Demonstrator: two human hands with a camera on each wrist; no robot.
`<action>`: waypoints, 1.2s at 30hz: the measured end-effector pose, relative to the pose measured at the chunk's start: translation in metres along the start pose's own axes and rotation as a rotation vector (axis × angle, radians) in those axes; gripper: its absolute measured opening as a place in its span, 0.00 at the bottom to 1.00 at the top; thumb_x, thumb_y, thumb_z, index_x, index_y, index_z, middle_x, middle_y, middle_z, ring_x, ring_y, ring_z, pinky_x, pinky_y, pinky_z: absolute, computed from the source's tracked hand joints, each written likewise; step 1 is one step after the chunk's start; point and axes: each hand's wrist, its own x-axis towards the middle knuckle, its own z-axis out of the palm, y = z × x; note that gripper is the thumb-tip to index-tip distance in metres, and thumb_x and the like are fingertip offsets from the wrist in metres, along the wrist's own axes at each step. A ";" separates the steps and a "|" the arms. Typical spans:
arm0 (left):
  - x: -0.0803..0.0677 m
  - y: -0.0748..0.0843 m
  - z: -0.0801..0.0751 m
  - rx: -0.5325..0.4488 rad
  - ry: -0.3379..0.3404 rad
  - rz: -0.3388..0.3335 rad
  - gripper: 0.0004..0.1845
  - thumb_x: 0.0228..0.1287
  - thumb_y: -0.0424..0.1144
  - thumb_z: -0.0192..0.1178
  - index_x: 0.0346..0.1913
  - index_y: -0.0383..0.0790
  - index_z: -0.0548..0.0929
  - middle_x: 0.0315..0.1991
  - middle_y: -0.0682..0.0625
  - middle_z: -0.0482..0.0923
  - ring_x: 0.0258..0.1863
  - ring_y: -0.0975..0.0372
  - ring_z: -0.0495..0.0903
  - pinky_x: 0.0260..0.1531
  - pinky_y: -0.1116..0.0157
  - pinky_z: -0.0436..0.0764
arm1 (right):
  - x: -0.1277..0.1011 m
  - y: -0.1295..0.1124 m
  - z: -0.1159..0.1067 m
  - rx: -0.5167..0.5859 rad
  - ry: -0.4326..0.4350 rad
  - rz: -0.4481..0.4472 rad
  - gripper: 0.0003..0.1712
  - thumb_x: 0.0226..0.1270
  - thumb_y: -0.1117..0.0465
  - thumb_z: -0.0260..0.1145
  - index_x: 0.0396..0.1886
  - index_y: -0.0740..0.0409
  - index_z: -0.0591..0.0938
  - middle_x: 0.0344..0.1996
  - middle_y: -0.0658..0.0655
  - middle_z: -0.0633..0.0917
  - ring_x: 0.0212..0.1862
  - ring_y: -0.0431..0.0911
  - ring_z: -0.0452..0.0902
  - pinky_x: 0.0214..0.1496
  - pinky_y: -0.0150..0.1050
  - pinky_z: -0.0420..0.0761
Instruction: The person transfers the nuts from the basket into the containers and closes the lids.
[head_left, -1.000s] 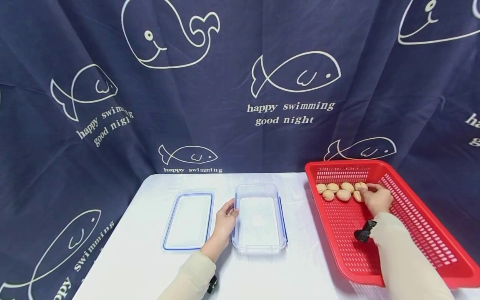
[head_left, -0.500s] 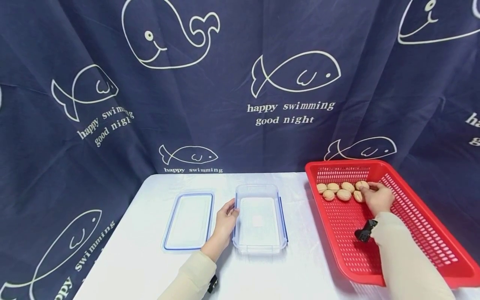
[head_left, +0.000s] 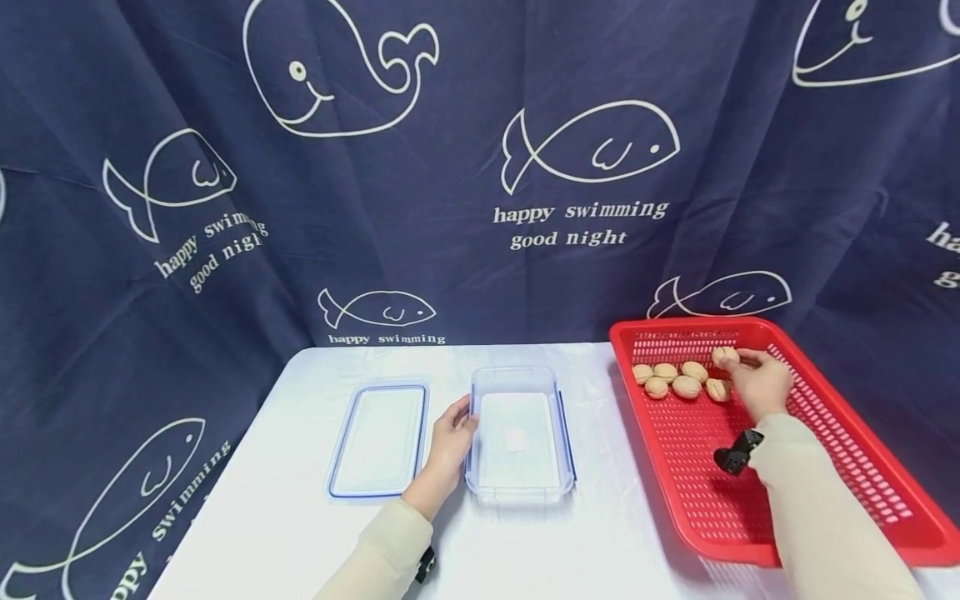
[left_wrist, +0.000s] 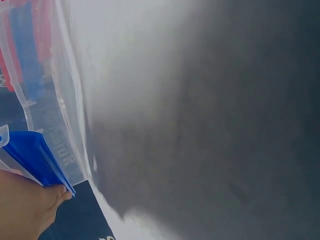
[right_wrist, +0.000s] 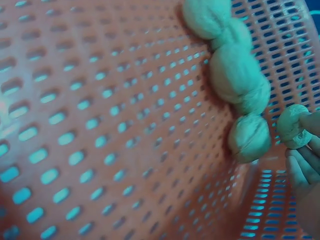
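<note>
Near the back right corner of the red basket (head_left: 705, 500), my right hand (head_left: 763, 385) pinches a walnut (head_left: 724, 357) between thumb and fingertips. The held walnut (right_wrist: 293, 126) is raised off the basket floor in the right wrist view. Several other walnuts (head_left: 686, 387) lie in two rows across the back of the basket. At the middle of the table, my left hand (head_left: 448, 446) grips the left side of a clear plastic food container (head_left: 517, 496). Its blue clip flap (left_wrist: 35, 155) is beside my fingers in the left wrist view.
A clear lid with a blue seal (head_left: 378, 442) lies flat on the white tabletop (head_left: 247, 517), left of the container. Behind the table hangs a dark blue curtain (head_left: 465, 283) with fish drawings. The basket's walls stand high around my right hand.
My right hand has lifted one walnut up from the back row, away from the walnut in front of it. The left hand and the container have stayed put.
</note>
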 end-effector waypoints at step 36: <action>0.001 0.000 -0.002 -0.021 -0.015 -0.015 0.25 0.70 0.28 0.49 0.68 0.27 0.63 0.67 0.31 0.63 0.68 0.44 0.62 0.68 0.54 0.65 | -0.005 -0.075 -0.019 0.289 0.095 -0.074 0.25 0.63 0.58 0.67 0.57 0.67 0.79 0.21 0.24 0.75 0.26 0.16 0.71 0.31 0.13 0.71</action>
